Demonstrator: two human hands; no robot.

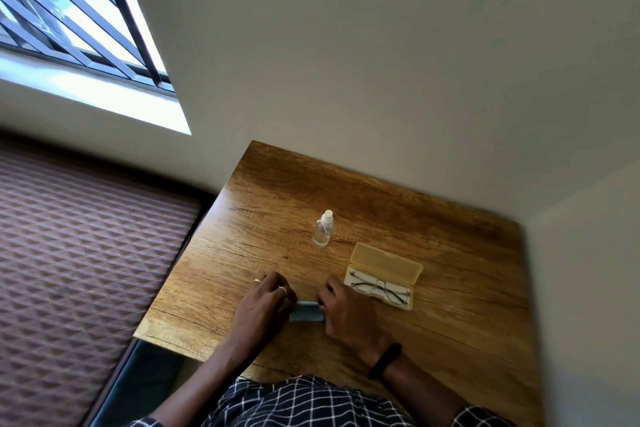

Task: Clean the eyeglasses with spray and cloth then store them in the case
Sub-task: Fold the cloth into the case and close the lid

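Observation:
A small folded blue-grey cloth [305,311] lies on the wooden table [433,322] between my hands. My left hand [265,302] holds its left end with curled fingers, and my right hand [343,308] holds its right end. Thin metal-framed eyeglasses [379,286] lie folded inside the open translucent yellow case [388,262], just right of my right hand. A small clear spray bottle [322,229] with a white cap stands upright beyond the cloth.
The table sits in a corner, with walls behind it and to the right. A quilted brown bed surface [86,270] lies past the table's left edge. A barred window [69,17] is at the upper left.

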